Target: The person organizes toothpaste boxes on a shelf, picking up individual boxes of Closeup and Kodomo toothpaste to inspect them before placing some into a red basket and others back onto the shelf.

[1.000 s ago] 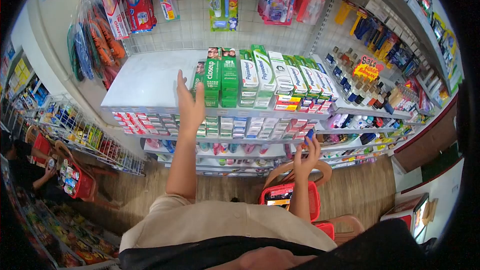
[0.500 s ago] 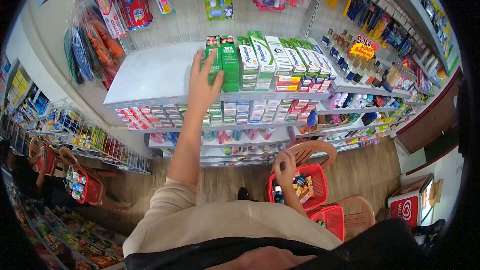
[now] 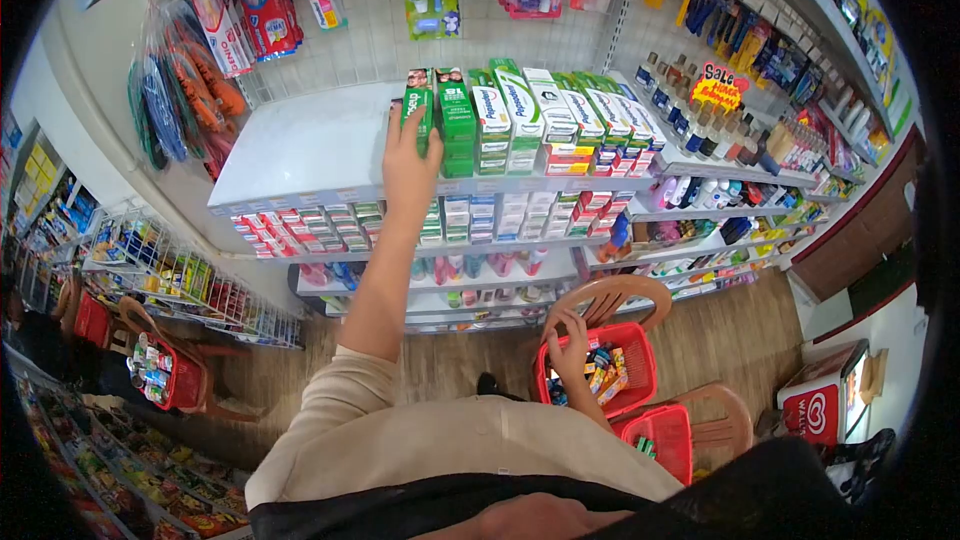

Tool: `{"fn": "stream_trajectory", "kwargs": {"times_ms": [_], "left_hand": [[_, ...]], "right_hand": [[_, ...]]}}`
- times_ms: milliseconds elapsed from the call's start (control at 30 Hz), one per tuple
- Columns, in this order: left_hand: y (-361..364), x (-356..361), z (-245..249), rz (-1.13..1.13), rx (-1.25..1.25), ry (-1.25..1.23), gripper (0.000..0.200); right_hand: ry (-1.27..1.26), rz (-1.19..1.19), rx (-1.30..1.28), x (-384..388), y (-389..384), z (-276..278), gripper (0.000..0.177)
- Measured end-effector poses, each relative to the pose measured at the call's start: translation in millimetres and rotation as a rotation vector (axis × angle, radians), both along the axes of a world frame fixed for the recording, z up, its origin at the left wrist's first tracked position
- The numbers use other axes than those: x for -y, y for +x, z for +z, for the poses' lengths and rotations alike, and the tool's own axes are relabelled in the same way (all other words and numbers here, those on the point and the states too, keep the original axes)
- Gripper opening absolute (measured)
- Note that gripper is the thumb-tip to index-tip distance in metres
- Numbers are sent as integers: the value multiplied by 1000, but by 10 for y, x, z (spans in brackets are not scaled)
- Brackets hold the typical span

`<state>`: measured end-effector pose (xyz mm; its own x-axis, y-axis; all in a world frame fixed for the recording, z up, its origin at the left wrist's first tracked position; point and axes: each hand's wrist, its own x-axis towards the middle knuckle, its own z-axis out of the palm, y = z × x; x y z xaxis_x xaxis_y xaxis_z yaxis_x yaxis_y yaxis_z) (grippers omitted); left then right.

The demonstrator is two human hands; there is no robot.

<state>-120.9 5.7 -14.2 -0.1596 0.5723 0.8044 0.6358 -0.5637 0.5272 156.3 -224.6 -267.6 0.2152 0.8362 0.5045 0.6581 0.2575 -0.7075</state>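
My left hand (image 3: 410,162) reaches to the top shelf, its fingers around a green toothpaste box (image 3: 418,105) with faces printed on its end. A second green toothpaste box (image 3: 457,130) stands close to the right, with a narrow gap between the two. Farther right, white and green Pepsodent boxes (image 3: 524,115) are stacked in a row. Down by my side, my right hand (image 3: 570,355) hangs over a red basket (image 3: 645,365) of small colourful packets. Its fingers are loosely bent and apart, with nothing seen in them.
The white shelf (image 3: 290,145) extends left of the boxes. Perfume bottles (image 3: 700,135) stand at right. Brown plastic chairs (image 3: 640,295) and another red basket (image 3: 668,430) are near my legs. At far left, a person in dark clothing (image 3: 55,345) is beside a red basket (image 3: 183,378).
My left hand has closed around the left green box, and a gap has opened between it and the neighbouring green box. The right hand's fingers have loosened slightly, still above the basket.
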Motion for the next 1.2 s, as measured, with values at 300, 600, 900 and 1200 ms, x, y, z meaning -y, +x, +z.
{"fn": "stream_trajectory", "kwargs": {"times_ms": [300, 600, 900, 1200], "left_hand": [[88, 50, 25, 62, 33, 67, 37], [85, 72, 23, 80, 24, 44, 38], [34, 77, 33, 86, -15, 28, 40], [28, 186, 93, 20, 15, -12, 54]], "right_hand": [[92, 93, 15, -442, -207, 450, 33], [513, 291, 337, -1518, -982, 2734, 41], [345, 251, 677, -2216, -1279, 3117, 28], [386, 310, 735, -2287, -1303, 3057, 25]]}}
